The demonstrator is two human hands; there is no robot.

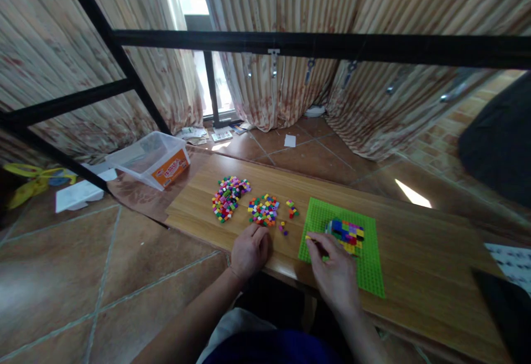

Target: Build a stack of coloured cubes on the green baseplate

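My right hand is over the left half of a green baseplate. Thumb and forefinger pinch a small yellow brick. Just beyond that hand, a block of multicoloured bricks is built on the plate, partly covered by my fingers. My left hand rests curled at the table's near edge; what its fingers hold, if anything, is hidden. Right behind it lies a pile of loose bricks. Two small groups of bricks, one nearer and one farther, lie between pile and plate.
A larger brick pile spreads on the wooden table farther left. Past the table's left end stands a clear plastic box with an orange label. A black metal frame crosses before the curtains. A dark object lies at the right end.
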